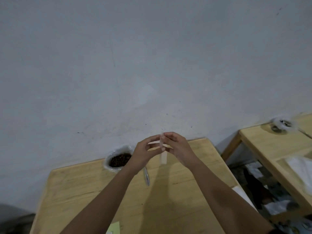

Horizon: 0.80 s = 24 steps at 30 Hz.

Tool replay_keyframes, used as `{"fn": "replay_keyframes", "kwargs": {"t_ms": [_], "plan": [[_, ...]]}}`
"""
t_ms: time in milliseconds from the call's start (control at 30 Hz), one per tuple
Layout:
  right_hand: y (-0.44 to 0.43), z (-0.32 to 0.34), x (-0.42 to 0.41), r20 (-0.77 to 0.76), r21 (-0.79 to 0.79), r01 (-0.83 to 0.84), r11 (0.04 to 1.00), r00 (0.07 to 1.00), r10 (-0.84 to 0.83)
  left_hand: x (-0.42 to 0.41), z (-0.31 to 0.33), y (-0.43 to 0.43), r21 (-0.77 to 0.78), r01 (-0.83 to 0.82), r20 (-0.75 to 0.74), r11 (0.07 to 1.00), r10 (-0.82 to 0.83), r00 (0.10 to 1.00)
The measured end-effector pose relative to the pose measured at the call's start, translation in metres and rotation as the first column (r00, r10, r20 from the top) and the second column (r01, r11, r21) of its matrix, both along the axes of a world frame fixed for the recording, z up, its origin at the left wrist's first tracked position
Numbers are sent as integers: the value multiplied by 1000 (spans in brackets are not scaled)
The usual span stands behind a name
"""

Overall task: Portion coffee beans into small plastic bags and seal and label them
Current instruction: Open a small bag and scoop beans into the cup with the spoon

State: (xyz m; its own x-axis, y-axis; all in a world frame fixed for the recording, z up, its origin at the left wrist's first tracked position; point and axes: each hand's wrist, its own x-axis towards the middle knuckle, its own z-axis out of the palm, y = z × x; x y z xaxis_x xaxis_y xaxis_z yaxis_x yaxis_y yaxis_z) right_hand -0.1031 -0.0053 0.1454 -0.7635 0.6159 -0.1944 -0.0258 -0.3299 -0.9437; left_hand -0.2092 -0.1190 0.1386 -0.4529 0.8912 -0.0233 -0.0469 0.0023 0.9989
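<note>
Both my hands are raised above the far part of the wooden table [81,188]. My left hand [145,152] and my right hand [177,146] pinch a small clear plastic bag [163,156] between their fingertips; it hangs edge-on and looks empty. To the left, a plastic-lined container of coffee beans [119,160] stands at the table's far edge. A spoon [146,177] lies on the table under my left wrist, partly hidden.
A grey wall fills the background. A second wooden table [263,149] stands at the right, with a clear bag of small items [281,124] and a white sheet [302,168]. Green and white paper slips [114,228] lie at the near edge. Clutter sits on the floor between the tables.
</note>
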Motion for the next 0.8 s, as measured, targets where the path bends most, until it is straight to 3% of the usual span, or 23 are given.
{"fn": "replay_keyframes", "kwargs": {"t_ms": [133,300,533,800], "plan": [[-9,5,-6,35,83,83,993,996,-86,-4,-3,-6,2,-30,-53,1000,30,998],[-22,10,-20,164,344,185,921,954,-253,4,-8,-7,-13,-200,-273,980,189,943],[-31,15,-26,262,464,114,878,929,-259,7,-11,-16,-11,-323,-404,946,291,867],[-41,21,-37,283,689,42,723,903,-322,-10,-3,-24,31,-357,-632,934,295,716]]}}
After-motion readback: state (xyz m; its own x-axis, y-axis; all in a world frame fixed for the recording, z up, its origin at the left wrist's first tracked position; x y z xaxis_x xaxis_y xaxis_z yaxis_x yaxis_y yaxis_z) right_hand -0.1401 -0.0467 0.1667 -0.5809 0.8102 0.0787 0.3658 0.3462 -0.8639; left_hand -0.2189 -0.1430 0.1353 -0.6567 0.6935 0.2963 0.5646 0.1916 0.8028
